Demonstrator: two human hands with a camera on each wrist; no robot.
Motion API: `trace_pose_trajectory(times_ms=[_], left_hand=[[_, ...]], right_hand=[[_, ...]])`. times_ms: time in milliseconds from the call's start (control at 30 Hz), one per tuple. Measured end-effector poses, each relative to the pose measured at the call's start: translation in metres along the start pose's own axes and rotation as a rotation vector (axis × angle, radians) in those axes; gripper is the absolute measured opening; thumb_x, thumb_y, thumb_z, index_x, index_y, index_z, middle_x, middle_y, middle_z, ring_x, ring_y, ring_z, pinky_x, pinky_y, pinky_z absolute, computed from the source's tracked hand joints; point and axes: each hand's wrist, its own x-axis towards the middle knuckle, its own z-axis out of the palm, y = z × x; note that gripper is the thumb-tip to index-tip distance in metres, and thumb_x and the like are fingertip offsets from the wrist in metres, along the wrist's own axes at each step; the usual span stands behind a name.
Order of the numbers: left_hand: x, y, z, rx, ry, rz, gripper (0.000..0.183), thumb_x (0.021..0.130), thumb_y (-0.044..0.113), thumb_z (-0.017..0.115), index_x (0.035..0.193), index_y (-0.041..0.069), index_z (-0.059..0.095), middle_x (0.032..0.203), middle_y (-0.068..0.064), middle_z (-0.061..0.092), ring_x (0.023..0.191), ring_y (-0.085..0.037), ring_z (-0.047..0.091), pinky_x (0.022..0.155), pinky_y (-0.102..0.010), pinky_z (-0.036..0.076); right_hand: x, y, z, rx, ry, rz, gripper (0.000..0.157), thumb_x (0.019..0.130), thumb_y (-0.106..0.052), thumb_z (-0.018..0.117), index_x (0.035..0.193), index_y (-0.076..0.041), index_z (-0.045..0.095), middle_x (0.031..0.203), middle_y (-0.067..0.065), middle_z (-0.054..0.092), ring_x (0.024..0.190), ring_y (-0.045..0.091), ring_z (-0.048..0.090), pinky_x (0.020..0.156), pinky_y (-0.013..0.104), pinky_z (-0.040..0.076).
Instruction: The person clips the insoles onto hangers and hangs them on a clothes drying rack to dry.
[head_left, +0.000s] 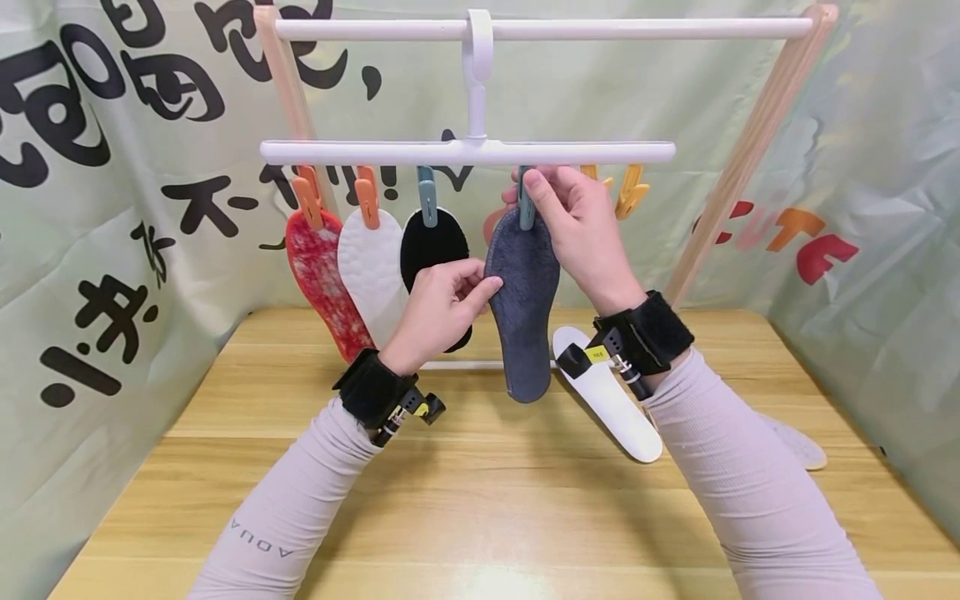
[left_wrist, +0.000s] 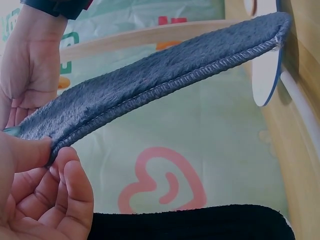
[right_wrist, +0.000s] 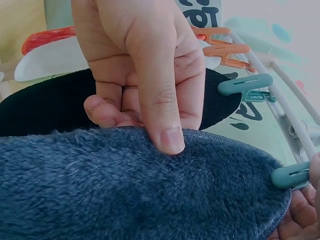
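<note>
A fuzzy dark grey insole (head_left: 527,308) hangs upright from a teal clip (head_left: 527,208) on the white hanger (head_left: 360,153). My left hand (head_left: 444,310) pinches the insole's left edge between thumb and fingers; the left wrist view shows its stitched rim (left_wrist: 165,90) by the thumb. At the top, my right hand (head_left: 581,225) grips the teal clip, thumb in front and fingers behind. The clip's jaws sit over the insole's upper end in the right wrist view. Just left hangs a black insole (head_left: 431,250) from another teal clip (head_left: 427,198), partly behind my left hand.
Further left, a white insole (head_left: 369,267) and a red mottled insole (head_left: 322,275) hang from orange clips (head_left: 367,200). Yellow clips (head_left: 632,193) are at the hanger's right end. A white insole (head_left: 618,417) and a greyish insole (head_left: 798,442) lie on the wooden table (head_left: 450,500).
</note>
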Motion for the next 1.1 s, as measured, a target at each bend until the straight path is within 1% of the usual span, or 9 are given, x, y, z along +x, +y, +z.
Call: trace_pose_trajectory(times_ms=[233, 367, 567, 733, 833, 967, 1100], left_hand=[[-0.001, -0.002, 0.0, -0.014, 0.002, -0.02, 0.02, 0.107, 0.02, 0.069, 0.091, 0.009, 0.073, 0.075, -0.004, 0.069, 0.07, -0.015, 0.066, 0.068, -0.031, 0.052], [-0.001, -0.003, 0.0, -0.02, -0.001, -0.029, 0.019, 0.106, 0.021, 0.07, 0.092, 0.009, 0.073, 0.076, -0.004, 0.07, 0.07, -0.015, 0.066, 0.068, -0.031, 0.052], [-0.001, -0.003, 0.0, -0.028, -0.001, -0.029, 0.017, 0.106, 0.021, 0.071, 0.094, 0.009, 0.074, 0.076, -0.004, 0.07, 0.069, -0.015, 0.066, 0.067, -0.03, 0.051], [-0.002, -0.004, 0.001, -0.044, -0.003, -0.029, 0.013, 0.105, 0.019, 0.072, 0.099, 0.008, 0.075, 0.077, -0.005, 0.072, 0.069, -0.015, 0.067, 0.068, -0.029, 0.053], [-0.002, -0.006, 0.001, -0.056, -0.006, -0.033, 0.012, 0.105, 0.018, 0.072, 0.102, 0.007, 0.076, 0.078, -0.007, 0.073, 0.069, -0.016, 0.068, 0.069, -0.03, 0.055], [-0.003, -0.007, 0.002, -0.074, -0.009, -0.043, 0.011, 0.104, 0.017, 0.073, 0.103, 0.006, 0.076, 0.08, -0.009, 0.075, 0.07, -0.016, 0.069, 0.069, -0.029, 0.056], [-0.004, -0.008, 0.003, -0.092, -0.009, -0.043, 0.011, 0.103, 0.016, 0.073, 0.104, 0.005, 0.076, 0.079, -0.009, 0.074, 0.07, -0.018, 0.069, 0.068, -0.026, 0.056]], right_hand=[[-0.001, -0.001, 0.001, 0.0, -0.009, 0.037, 0.033, 0.112, -0.027, 0.06, 0.133, -0.004, 0.072, 0.111, 0.014, 0.08, 0.112, 0.013, 0.074, 0.101, 0.024, 0.05], [-0.002, 0.0, 0.002, -0.018, -0.011, 0.028, 0.033, 0.112, -0.028, 0.059, 0.133, -0.005, 0.071, 0.114, 0.017, 0.079, 0.114, 0.014, 0.073, 0.101, 0.024, 0.05], [-0.005, 0.003, 0.001, -0.018, -0.011, 0.045, 0.033, 0.112, -0.029, 0.058, 0.133, -0.006, 0.071, 0.116, 0.015, 0.08, 0.116, 0.011, 0.072, 0.101, 0.024, 0.05], [-0.01, 0.011, -0.003, -0.084, -0.015, 0.064, 0.034, 0.112, -0.028, 0.059, 0.132, -0.004, 0.071, 0.12, 0.017, 0.079, 0.102, 0.007, 0.072, 0.094, 0.021, 0.053], [-0.012, 0.017, -0.006, -0.116, -0.016, 0.053, 0.033, 0.112, -0.026, 0.059, 0.132, -0.002, 0.071, 0.12, 0.018, 0.078, 0.095, 0.005, 0.07, 0.089, 0.019, 0.053], [-0.015, 0.023, -0.009, -0.101, -0.026, 0.047, 0.033, 0.112, -0.023, 0.059, 0.133, -0.002, 0.071, 0.12, 0.018, 0.077, 0.096, 0.005, 0.071, 0.091, 0.019, 0.054], [-0.02, 0.026, -0.013, -0.1, -0.03, 0.065, 0.034, 0.112, -0.021, 0.058, 0.138, -0.002, 0.07, 0.127, 0.019, 0.077, 0.1, 0.003, 0.071, 0.095, 0.019, 0.054]])
